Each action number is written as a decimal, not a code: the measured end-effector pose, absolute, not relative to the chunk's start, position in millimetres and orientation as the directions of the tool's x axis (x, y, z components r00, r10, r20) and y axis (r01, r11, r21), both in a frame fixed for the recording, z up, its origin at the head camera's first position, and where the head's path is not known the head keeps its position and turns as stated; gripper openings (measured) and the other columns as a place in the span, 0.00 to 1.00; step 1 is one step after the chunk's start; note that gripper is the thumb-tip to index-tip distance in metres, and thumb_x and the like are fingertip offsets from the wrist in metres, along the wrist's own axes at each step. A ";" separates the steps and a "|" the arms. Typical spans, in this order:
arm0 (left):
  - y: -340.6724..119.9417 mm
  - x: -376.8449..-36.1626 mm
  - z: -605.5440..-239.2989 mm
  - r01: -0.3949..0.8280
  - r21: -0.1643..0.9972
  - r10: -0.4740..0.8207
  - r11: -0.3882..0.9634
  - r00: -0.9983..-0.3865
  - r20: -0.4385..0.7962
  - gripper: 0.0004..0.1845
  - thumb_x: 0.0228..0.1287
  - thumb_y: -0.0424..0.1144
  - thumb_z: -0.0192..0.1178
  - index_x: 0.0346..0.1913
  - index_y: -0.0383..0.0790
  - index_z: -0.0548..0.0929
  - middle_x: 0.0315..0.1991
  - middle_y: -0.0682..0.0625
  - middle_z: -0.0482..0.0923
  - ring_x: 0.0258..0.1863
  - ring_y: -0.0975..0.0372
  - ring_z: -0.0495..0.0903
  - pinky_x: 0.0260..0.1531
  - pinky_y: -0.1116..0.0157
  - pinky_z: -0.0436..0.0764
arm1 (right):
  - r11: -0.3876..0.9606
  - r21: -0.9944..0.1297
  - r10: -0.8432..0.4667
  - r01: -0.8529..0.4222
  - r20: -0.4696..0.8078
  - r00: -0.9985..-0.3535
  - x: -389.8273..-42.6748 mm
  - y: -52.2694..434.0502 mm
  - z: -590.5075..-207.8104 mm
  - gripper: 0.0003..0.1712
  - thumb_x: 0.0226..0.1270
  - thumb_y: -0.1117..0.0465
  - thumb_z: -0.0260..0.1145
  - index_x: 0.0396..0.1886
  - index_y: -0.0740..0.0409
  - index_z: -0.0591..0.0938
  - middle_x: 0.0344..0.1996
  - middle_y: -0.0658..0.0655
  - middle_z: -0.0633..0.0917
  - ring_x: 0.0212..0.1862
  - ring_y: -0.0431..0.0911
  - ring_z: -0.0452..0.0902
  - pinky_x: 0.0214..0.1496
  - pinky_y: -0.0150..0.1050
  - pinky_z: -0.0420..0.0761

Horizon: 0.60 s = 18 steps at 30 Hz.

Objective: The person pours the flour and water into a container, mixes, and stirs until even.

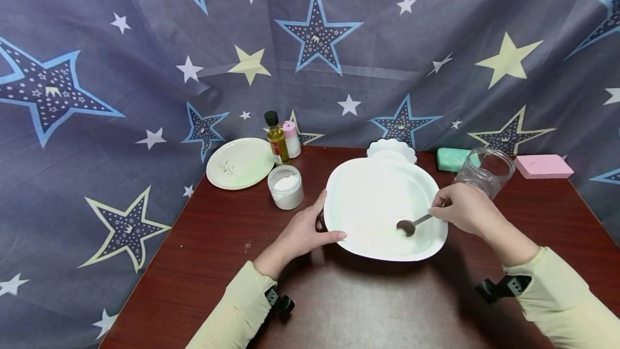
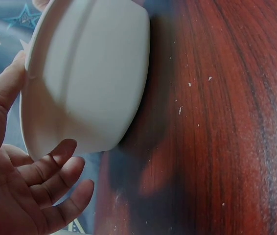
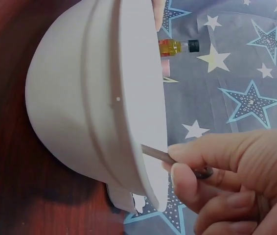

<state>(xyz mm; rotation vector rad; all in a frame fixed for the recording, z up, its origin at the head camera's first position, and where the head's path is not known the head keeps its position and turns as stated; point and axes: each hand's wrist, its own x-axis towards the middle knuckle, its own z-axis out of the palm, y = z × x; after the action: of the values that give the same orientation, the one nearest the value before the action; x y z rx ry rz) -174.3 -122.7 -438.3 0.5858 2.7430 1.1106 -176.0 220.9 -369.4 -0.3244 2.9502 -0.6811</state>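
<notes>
Head view, left to right: our left hand (image 1: 302,233) curls round the rim of the white bowl (image 1: 382,209) mid-desk, and our right hand (image 1: 460,209) pinches the spoon (image 1: 411,225) resting in it. Hard stirring could tip the bowl if that grip slackens. Whatever lies in the bowl's white hollow is hard to make out.

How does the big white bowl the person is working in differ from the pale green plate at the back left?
The white bowl is deep with a squarish rim; the green plate is flat and round. The bowl is plain white, while the plate is pale green with a small sprig pattern. The left hand holds the bowl's rim and the right hand holds a spoon in it; the plate lies untouched. Both sit on the dark red table.
</notes>
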 end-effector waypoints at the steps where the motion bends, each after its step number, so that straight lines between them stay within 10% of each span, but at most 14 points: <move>1: -122.6 -174.4 -438.3 0.306 0.690 0.397 0.656 -0.917 0.029 0.58 0.52 0.61 0.70 0.78 0.40 0.49 0.35 0.43 0.75 0.33 0.60 0.72 0.36 0.63 0.71 | 0.871 -0.455 -0.240 -0.188 -0.059 -0.969 -176.2 221.2 -369.8 0.07 0.59 0.60 0.70 0.21 0.52 0.85 0.15 0.46 0.77 0.23 0.44 0.67 0.26 0.39 0.66; 18: -122.3 -175.7 -439.9 0.325 0.673 0.401 0.665 -0.915 0.045 0.57 0.53 0.60 0.70 0.78 0.39 0.50 0.33 0.44 0.75 0.32 0.61 0.71 0.35 0.65 0.71 | 0.813 -0.525 -0.324 -0.251 -0.050 -0.945 -170.5 187.3 -390.9 0.09 0.60 0.58 0.72 0.21 0.52 0.85 0.15 0.43 0.80 0.23 0.39 0.73 0.27 0.36 0.71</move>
<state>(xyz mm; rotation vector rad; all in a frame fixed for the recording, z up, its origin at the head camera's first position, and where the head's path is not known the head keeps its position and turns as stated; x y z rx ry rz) -175.7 -122.3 -439.9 0.6056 2.7675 1.0863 -170.5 187.3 -390.9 -0.4563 2.8594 -0.7991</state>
